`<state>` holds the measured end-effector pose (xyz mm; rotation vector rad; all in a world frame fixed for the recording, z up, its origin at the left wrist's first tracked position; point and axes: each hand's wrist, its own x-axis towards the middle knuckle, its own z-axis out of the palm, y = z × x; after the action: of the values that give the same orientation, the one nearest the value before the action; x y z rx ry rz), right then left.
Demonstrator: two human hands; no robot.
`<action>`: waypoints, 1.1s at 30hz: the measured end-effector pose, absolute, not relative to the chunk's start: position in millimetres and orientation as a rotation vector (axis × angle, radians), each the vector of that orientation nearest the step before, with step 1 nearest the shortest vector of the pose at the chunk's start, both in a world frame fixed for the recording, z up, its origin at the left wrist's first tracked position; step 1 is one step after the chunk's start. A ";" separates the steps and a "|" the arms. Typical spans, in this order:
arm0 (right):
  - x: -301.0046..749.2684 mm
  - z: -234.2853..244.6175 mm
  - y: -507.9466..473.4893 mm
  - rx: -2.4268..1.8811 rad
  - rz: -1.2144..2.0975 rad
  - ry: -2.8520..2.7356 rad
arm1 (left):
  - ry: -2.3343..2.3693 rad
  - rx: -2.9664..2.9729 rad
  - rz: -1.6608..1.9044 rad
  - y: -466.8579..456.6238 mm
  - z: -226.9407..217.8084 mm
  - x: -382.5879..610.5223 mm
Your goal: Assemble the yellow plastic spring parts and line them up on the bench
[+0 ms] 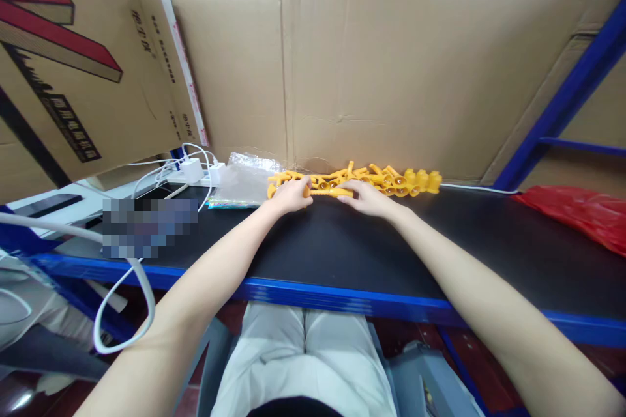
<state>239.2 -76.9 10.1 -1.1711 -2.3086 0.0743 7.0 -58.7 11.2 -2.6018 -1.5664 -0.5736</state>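
Observation:
A heap of yellow plastic toy parts (391,180) lies at the far side of the black table (342,247), against the cardboard wall (391,65). My left hand (292,195) and my right hand (368,197) both reach there and grip the two ends of one long yellow plastic piece (330,192) held level between them. The fingers of both hands are curled round it. Clear plastic bags (242,184) lie just left of my left hand.
Left of the bags sit white chargers (203,171) with white cables (122,300) hanging over the blue table edge (313,293). A red plastic bag (577,212) lies at the right. A printed cardboard box (73,65) leans at the left. Blue shelf posts (562,104) stand right.

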 end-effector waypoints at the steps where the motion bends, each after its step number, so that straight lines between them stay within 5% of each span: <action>1: 239.3 9.7 -76.6 -1.180 0.102 -2.302 | -1.564 -2.595 -0.566 -58.6 11.1 7.5; 11: 236.6 7.2 -76.5 -1.117 0.148 -2.303 | -1.562 -2.592 -0.612 -58.8 10.8 9.7; 22: 249.0 14.2 -76.7 -1.119 0.936 -1.957 | -1.572 -2.607 -0.665 -55.5 10.6 6.8; 33: 247.7 12.5 -78.5 -1.034 1.158 -1.861 | -1.601 -2.572 -0.681 -59.9 15.7 6.4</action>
<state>247.7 -78.5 12.5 -1.0341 -1.8611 1.1583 6.4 -59.9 15.7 -2.5717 -1.6014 -0.6809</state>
